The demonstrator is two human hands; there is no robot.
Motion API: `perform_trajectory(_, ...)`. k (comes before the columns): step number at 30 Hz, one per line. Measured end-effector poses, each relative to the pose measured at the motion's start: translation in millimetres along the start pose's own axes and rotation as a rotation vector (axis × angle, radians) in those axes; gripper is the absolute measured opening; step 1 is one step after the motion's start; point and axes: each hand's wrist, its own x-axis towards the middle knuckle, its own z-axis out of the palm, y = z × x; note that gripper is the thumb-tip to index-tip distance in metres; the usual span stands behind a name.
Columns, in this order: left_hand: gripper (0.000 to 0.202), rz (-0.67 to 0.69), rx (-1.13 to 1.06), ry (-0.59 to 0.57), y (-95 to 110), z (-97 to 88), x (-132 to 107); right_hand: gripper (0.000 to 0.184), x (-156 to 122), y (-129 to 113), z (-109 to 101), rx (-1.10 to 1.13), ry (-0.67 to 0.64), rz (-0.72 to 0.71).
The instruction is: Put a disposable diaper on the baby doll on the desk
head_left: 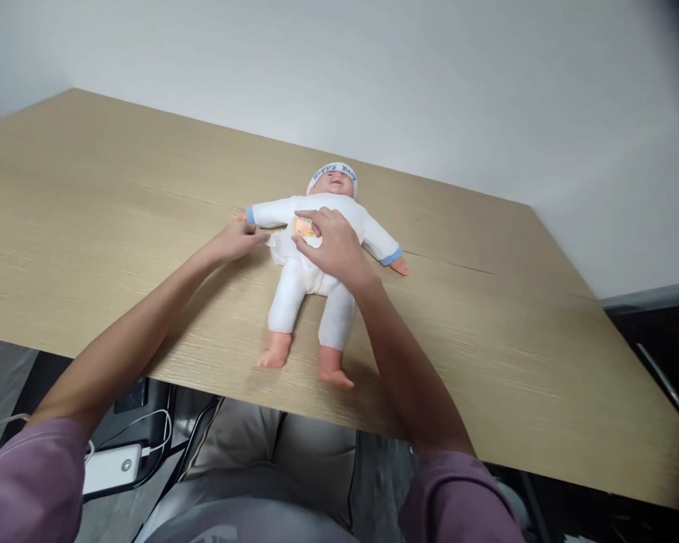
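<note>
A baby doll (308, 283) in a white suit with blue cuffs and a white cap lies on its back on the wooden table (90, 196), feet toward me. My left hand (236, 240) pinches the white cloth at the doll's side, by its waist. My right hand (331, 243) rests on the doll's belly, fingers closed on the cloth where a patch of bare body shows.
A white wall runs behind the table. Under the near table edge I see my grey-trousered legs (271, 467), a white power adapter (112, 467) with cables, and a dark floor. A dark object edge sits at far right (668, 385).
</note>
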Motion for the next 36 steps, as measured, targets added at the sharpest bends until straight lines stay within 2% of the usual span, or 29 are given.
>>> perform_trajectory(3,0.041,0.036,-0.166,0.027,28.8,0.7,3.3,0.054,-1.3,0.6,1.0,0.042,0.011,0.005)
perform_trajectory(5,0.043,0.069,-0.198,0.031,50.3,12.5,8.5,0.058,-2.0,0.1,-1.1,0.088,0.017,0.021)
perform_trajectory(7,0.045,0.100,-0.246,-0.016,67.2,28.6,16.7,0.059,-2.0,0.7,-3.6,0.121,0.013,0.047)
perform_trajectory(10,0.048,0.135,-0.337,-0.037,76.6,48.6,29.9,0.052,-0.5,4.2,-5.7,0.163,0.012,0.085)
perform_trajectory(12,0.045,0.165,-0.361,0.072,71.0,55.7,36.4,0.048,0.9,6.7,-5.6,0.201,0.027,0.112)
perform_trajectory(14,0.039,0.208,-0.337,0.197,58.4,58.9,40.7,0.046,2.1,7.9,-4.6,0.225,0.039,0.136)
perform_trajectory(15,0.040,0.229,-0.318,0.222,50.8,59.7,42.3,0.046,2.4,7.7,-3.8,0.229,0.045,0.147)
perform_trajectory(17,0.050,0.266,-0.303,0.185,36.4,60.8,44.6,0.046,2.3,6.3,-1.8,0.232,0.066,0.171)
perform_trajectory(19,0.062,0.296,-0.339,0.087,25.8,61.7,46.5,0.044,1.6,4.8,0.4,0.242,0.100,0.194)
perform_trajectory(22,0.073,0.335,-0.410,0.017,18.2,63.8,50.3,0.042,1.1,5.2,3.2,0.263,0.163,0.205)
perform_trajectory(25,0.073,0.363,-0.432,0.039,15.2,67.3,55.4,0.040,2.4,8.3,4.2,0.259,0.228,0.195)
perform_trajectory(27,0.065,0.368,-0.385,0.120,15.2,70.3,56.3,0.041,3.2,8.6,2.8,0.243,0.283,0.191)
perform_trajectory(30,0.045,0.321,-0.248,0.384,24.4,73.4,44.4,0.040,-1.9,0.0,-4.8,0.235,0.411,0.214)
perform_trajectory(32,0.035,0.308,-0.176,0.543,39.1,73.7,22.9,0.034,-14.5,-13.6,-14.5,0.256,0.485,0.233)
perform_trajectory(34,0.033,0.367,-0.144,0.583,57.7,72.6,-9.4,0.025,-36.8,-32.2,-26.6,0.307,0.499,0.224)
perform_trajectory(36,0.034,0.472,-0.110,0.474,73.7,71.0,-47.2,0.018,-67.3,-51.4,-38.2,0.382,0.443,0.189)
